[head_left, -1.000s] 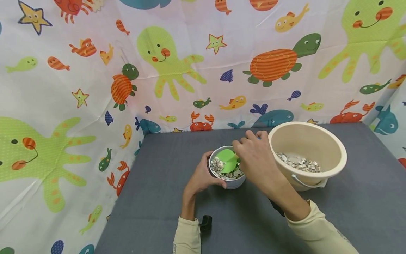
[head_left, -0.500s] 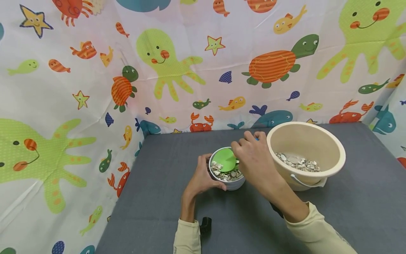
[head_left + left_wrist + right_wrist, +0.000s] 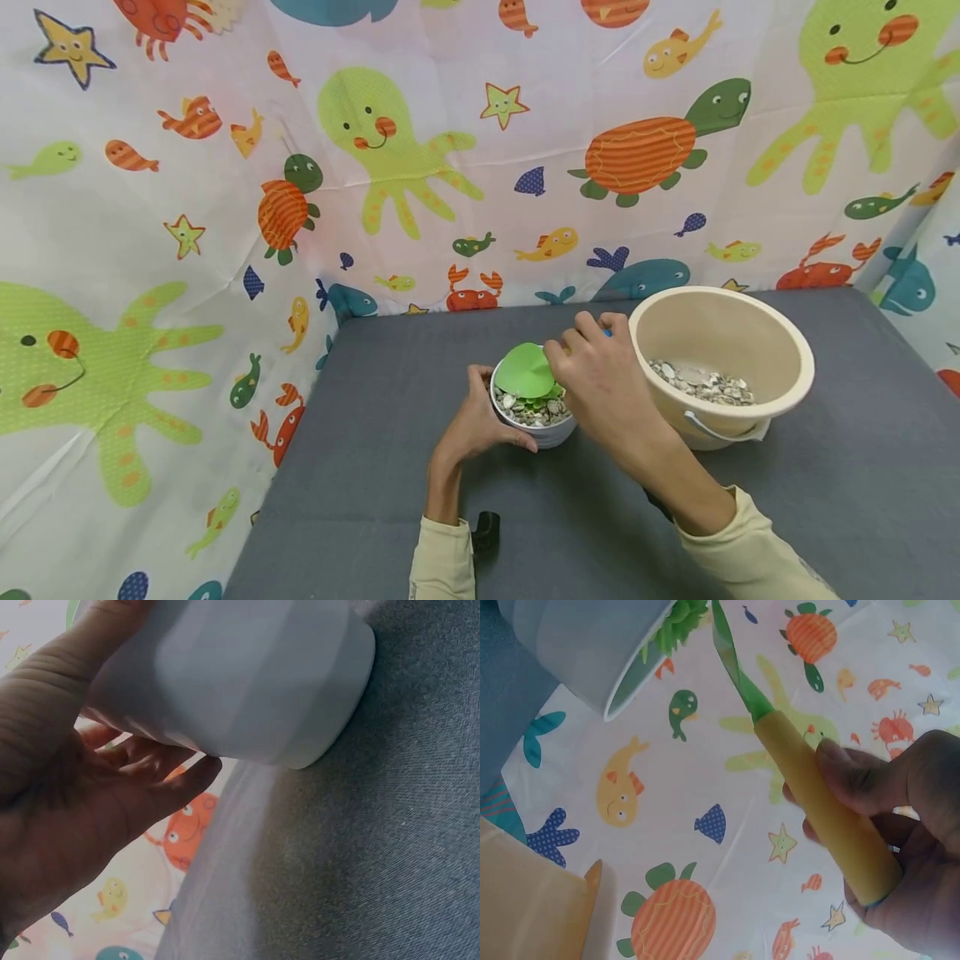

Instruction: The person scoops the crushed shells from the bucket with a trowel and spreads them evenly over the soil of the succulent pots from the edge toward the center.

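Observation:
Toward the middle of the table, a white pot filled with small shells and pebbles stands upright. My left hand grips its side, the thumb at the near wall and the fingers round the far left; the left wrist view shows the pot's smooth wall. In my right hand is a small trowel, whose green blade is over the pot's opening. Its yellow handle lies between thumb and curled fingers in the right wrist view. A leafy green plant pokes out at the pot's rim.
Right of the pot stands a large beige bucket with a white handle and shells at its bottom. Both are on a grey cloth-covered table. A sea-animal curtain hangs behind and to the left.
The trowel blade has lifted and tilted, from lying against the shells to above them, and green leaves now show beneath it. My left hand keeps its grip on the pot.

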`<state>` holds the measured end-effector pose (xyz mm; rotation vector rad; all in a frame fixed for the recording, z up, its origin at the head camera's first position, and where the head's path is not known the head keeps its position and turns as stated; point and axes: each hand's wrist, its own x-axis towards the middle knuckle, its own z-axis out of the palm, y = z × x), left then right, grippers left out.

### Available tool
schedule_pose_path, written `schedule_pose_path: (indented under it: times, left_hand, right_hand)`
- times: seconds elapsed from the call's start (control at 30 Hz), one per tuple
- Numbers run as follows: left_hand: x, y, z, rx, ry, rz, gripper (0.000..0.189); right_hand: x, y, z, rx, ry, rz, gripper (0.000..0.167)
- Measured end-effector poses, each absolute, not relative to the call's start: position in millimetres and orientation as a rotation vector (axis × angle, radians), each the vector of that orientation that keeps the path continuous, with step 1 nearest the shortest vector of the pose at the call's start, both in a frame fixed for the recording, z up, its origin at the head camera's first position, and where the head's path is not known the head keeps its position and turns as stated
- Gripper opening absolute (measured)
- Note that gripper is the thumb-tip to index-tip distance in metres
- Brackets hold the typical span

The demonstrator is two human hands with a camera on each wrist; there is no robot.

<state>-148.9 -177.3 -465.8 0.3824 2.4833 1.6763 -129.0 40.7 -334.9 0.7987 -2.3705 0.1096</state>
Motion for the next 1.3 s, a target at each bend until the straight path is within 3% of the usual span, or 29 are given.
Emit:
schedule_pose_path:
  times: [0.13, 0.3, 0.57, 0.97, 1.3]
  left_hand:
    - [-151.7, -176.0, -466.3, 0.453, 2.493, 1.697, 0.126]
    - [-155.1, -174.1, -467.2, 0.632, 2.522, 1.698, 0.124]
    - [-145.9, -172.2, -470.5, 0.362, 2.570, 1.614, 0.132]
    - [-149.4, -190.6, -455.6, 0.410, 2.498, 1.563, 0.143]
    - [-148.2, -171.2, -423.3, 0.375, 2.770, 1.410, 0.120]
  right_hand:
    - [-129.8, 47.1, -334.3, 0.828, -2.353, 0.160, 0.026]
    - [-131.4, 58.9, -334.2, 0.805, -2.331, 0.336, 0.023]
    - [-132.2, 88.6, -327.4, 0.672, -2.308, 0.643, 0.018]
    - [-128.4, 171.4, -312.9, 0.364, -2.236, 0.745, 0.016]
    - [-123.8, 232.0, -323.2, 0.218, -2.405, 0.469, 0.012]
